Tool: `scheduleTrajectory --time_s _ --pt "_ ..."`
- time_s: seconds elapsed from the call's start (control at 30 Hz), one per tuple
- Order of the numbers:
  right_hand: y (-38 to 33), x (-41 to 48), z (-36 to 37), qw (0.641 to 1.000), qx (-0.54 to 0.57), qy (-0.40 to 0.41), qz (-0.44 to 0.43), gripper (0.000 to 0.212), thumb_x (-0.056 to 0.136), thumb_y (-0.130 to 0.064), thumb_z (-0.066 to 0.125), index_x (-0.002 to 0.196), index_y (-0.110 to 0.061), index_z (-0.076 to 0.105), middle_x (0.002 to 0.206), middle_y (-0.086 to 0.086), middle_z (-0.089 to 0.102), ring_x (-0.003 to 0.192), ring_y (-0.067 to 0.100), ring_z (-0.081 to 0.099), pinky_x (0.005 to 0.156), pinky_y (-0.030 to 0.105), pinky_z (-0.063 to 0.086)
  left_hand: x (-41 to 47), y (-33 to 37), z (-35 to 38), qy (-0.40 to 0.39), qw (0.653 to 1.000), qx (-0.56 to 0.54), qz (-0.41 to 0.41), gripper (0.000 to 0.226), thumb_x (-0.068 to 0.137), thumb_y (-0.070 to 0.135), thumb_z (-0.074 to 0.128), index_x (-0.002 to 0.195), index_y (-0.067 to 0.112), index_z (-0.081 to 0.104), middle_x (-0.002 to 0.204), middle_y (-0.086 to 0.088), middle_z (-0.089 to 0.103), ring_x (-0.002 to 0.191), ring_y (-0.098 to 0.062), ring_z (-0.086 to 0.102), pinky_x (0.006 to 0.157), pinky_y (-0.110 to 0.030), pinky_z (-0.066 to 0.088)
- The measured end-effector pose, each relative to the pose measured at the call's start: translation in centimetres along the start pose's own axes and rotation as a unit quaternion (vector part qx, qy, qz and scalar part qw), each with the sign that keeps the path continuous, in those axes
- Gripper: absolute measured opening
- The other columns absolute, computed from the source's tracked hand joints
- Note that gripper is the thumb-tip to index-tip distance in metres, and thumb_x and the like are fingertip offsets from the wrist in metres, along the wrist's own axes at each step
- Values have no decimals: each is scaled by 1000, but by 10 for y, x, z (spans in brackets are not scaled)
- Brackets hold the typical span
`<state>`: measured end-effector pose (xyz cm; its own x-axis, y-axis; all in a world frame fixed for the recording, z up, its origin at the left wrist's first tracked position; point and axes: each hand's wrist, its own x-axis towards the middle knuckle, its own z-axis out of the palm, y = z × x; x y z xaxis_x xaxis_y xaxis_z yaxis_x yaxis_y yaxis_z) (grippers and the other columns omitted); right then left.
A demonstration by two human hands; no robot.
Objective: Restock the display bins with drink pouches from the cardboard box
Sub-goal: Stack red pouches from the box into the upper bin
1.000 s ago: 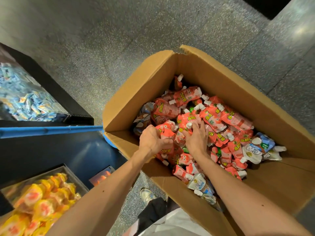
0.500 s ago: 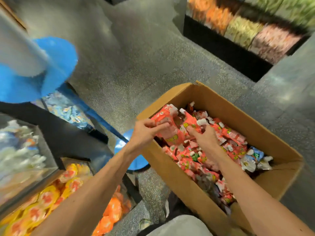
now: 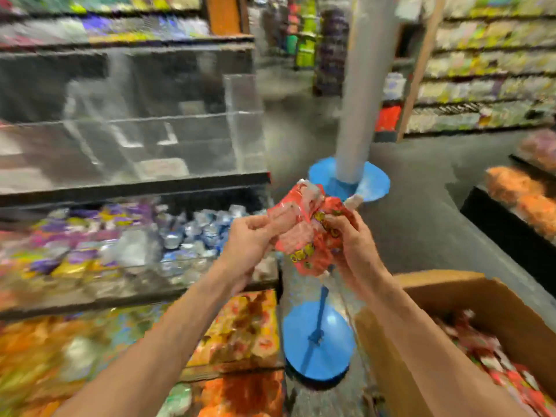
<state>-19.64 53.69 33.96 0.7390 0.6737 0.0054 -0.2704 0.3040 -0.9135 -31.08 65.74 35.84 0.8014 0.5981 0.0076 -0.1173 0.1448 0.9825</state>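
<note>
The bundle of soft red, white-capped drink pouches (image 3: 307, 233) hangs in mid-air between both hands. It is above the grey speckled floor (image 3: 421, 221) and apart from the open brown cardboard box (image 3: 451, 288) at lower right.

The main risk, as I judge it, is a dropped pouch. Several slippery pouches are bunched loosely, and some stick out above and below the fingers. A quick swing toward the display bins could let one slide out onto the floor, or onto the round blue stand base (image 3: 319, 344) underneath.

A second risk is misplacement. The lower bin holds mixed purple, yellow and silver-blue packets (image 3: 186, 236). The clear acrylic display bin (image 3: 180, 139) above looks unfilled, though blur leaves that uncertain. Red pouches dropped among the wrong stock would need picking out again.

The left hand (image 3: 245, 248) has a clenched grip, its thumb and curled fingers pinching the bundle's left side. The right hand (image 3: 356, 245) wraps its grip round the right side, fingers closed over the pouches. Neither grip is released.
</note>
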Motion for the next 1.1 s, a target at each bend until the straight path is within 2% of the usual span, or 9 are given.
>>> scheduleTrajectory --time_s 0.13,0.27,0.4,0.47,0.6,0.77,0.9,0.97,1.1 --pt "4 13 117 993 27 -114 5 6 93 -8 58 95 -13 61 77 4 65 64 16 64 61 29 54 -29 52 -83 113 992 14 54 33 69 34 82 79 4 73 70 -3 70 63 -11 61 60 -22 49" --pt "21 7 219 967 44 -245 58 25 84 -21 71 107 -12 68 99 13 72 83 25 70 74 40 59 -73 83 -161 232 969 23 87 47 66 49 86 77 5 74 74 -13 65 67 -22 56 65 -35 42" --pt "53 -13 310 919 49 -373 118 42 62 -29 91 97 -14 72 100 14 72 85 27 70 81 47 56 -136 104 -224 353 928 49 110 34 72 45 82 61 14 73 60 -1 62 50 -12 54 49 -21 42" --pt "72 -29 351 901 45 -407 140 31 64 -26 86 92 -16 76 97 13 74 83 26 72 78 44 58 -172 111 -250 389 914 32 108 29 79 30 72 55 14 71 53 2 61 41 -7 54 41 -17 42" --pt "110 -68 432 855 34 -482 188 52 74 -28 80 117 -2 68 118 20 70 111 39 66 99 56 51 -237 124 -303 433 894 39 108 26 67 36 83 62 13 73 60 -3 62 47 -10 54 43 -18 41" --pt "146 -108 523 842 19 -506 186 44 62 -34 82 99 -10 76 105 15 75 94 27 73 89 46 56 -294 142 -393 443 891 43 88 75 61 60 85 93 -6 71 100 -40 64 85 -37 55 70 -38 45" --pt "169 -123 593 853 21 -498 156 67 48 -51 92 99 -12 75 106 14 75 96 26 72 86 42 58 -313 172 -464 412 906 75 69 45 68 44 76 87 3 75 79 -15 69 61 -18 62 50 -22 45" --pt "176 -126 622 862 10 -480 161 78 39 -56 95 101 -12 76 108 14 74 99 28 71 88 42 56 -315 187 -492 391 914 86 60 40 69 42 74 87 6 76 79 -13 70 60 -17 60 51 -23 45" --pt "183 -118 656 867 42 -460 187 37 66 -33 76 96 -12 76 99 11 76 81 20 73 77 36 59 -306 211 -546 327 938 108 37 44 66 49 75 87 10 79 88 -12 73 74 -20 64 69 -30 47"
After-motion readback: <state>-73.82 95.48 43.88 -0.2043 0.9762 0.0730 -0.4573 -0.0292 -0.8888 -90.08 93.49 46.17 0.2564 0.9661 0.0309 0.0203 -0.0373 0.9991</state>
